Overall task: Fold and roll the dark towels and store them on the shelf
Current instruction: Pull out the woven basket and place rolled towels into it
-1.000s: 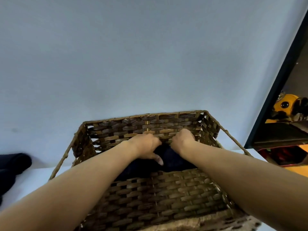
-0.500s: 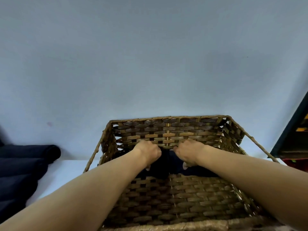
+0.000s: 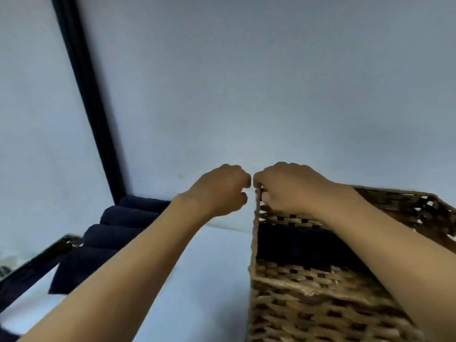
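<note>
Both bare forearms reach up from the bottom of the frame and the two hands meet at its centre, knuckles nearly touching. The right hand [image 3: 290, 187] is curled shut over the far left corner of the wicker basket [image 3: 318, 299], its fingers wrapped around the top of the rim there. The left hand [image 3: 220, 190] is balled into a loose fist just left of that corner, outside the basket; whether it pinches the rim or holds nothing cannot be told, since its fingers are folded away from view.

The basket fills the lower right of the frame, standing on the white shelf surface [image 3: 212, 267]. Inside it, a dark towel [image 3: 296, 245] lies low against the far wall, partly hidden by the right forearm.

At middle left, rolled dark towels [image 3: 123, 225] are stacked on the shelf against the pale wall, just below the foot of a black upright post [image 3: 88, 99]. A further piece of dark cloth [image 3: 79, 270] lies flat in front of the rolls.
</note>
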The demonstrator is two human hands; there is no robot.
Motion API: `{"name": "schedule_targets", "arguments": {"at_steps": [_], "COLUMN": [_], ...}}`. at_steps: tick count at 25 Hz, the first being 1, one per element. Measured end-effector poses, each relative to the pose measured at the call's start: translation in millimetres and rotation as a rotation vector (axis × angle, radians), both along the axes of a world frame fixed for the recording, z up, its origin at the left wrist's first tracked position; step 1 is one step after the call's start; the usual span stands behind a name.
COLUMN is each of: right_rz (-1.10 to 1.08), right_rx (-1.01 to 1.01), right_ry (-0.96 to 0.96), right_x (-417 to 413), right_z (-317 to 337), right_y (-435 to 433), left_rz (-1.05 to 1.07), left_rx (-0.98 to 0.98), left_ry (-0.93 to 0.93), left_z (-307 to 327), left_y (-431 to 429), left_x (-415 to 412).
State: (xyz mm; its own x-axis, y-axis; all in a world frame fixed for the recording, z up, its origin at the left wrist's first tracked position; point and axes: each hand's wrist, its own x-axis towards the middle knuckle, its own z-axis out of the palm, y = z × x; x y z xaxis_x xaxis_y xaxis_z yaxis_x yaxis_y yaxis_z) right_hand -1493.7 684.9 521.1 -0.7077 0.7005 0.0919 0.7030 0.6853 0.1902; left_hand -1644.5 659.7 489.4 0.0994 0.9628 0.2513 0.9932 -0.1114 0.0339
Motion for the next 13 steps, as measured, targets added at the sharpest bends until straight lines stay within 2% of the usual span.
{"name": "schedule_targets", "arguments": {"at_steps": [5,8,10,13], "right_rz": [0.091,0.110,0.080,-0.009], "right_rx": [-0.173,-0.271,-0.236,-0.128], "right_ry": [0.125,0.142,0.128,0.139], "right_x": [-155,-217,-240,-252], "right_z": [-62,-119,-149,-173], "right_y": [-90,-118,-127,-130], "left_rz": [0.212,0.302,0.269,0.217], "left_rx": [-0.192,-0.311,-0.324,-0.221], "left_ry": [-0.013,-0.032,-0.029,0.002], "left_z": [-48,-93,-118,-138], "left_y": [-115,-159,-172,-173], "left_x": [-179,-236,-255,-269]}}
